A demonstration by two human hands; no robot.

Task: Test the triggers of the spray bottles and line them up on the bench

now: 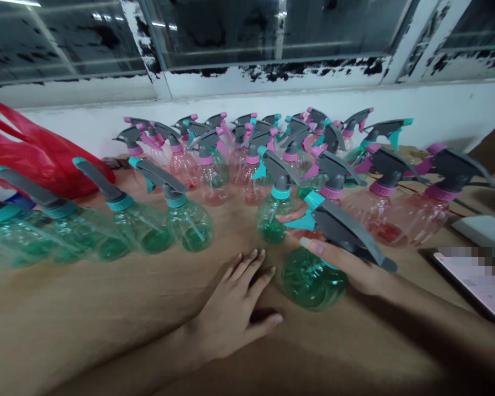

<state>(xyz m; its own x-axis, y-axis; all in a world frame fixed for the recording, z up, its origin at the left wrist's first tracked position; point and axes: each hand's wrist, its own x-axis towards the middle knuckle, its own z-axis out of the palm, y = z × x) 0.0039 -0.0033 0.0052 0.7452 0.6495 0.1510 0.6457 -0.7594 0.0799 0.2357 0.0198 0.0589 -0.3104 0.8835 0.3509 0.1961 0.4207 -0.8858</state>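
Head view faces forward and down, seemingly near the table (119,302).

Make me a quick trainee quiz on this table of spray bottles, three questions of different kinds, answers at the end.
1. What does the right hand grip?
A) a bottle with a pink collar
B) a round, see-through green spray bottle with a turquoise-and-gray trigger top
C) nothing

2. True or false: the left hand is wrapped around a second bottle.

3. Fill in the blank: the shiny red plastic bag sits toward the picture's ____ edge.

Key: 1. B. 2. False; it rests palm down on the brown tabletop. 3. left.
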